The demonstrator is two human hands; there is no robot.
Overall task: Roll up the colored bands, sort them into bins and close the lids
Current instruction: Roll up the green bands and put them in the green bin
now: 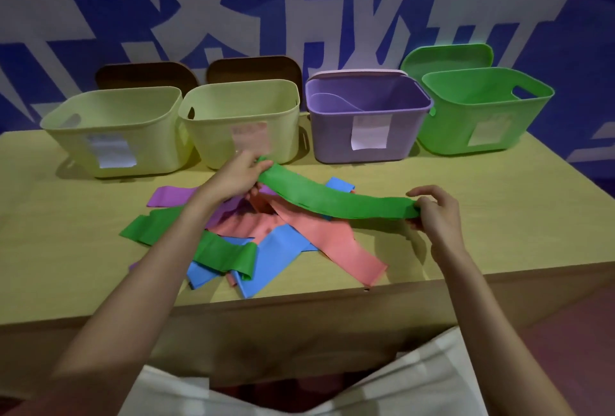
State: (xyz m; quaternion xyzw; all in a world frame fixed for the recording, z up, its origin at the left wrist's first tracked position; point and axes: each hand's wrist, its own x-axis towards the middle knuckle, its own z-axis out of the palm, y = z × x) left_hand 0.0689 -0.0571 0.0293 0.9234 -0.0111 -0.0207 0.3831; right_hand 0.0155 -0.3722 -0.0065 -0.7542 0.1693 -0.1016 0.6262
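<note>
A long green band (332, 197) hangs stretched above the table between my two hands. My left hand (238, 174) grips its far left end, just in front of the yellow bins. My right hand (432, 207) pinches its right end. Under it lies a loose pile of bands: green (219, 251), blue (276, 246), salmon pink (336, 242) and purple (173, 196). Several open bins stand in a row at the back: two pale yellow (113, 129) (243, 116), one purple (369, 116), one green (482, 106).
Two brown lids (146, 74) (253, 68) lean on the wall behind the yellow bins. The purple bin's lid (356, 73) and the green lid (446, 56) stand up behind their bins. The wooden table's front edge (299, 296) runs just below the pile.
</note>
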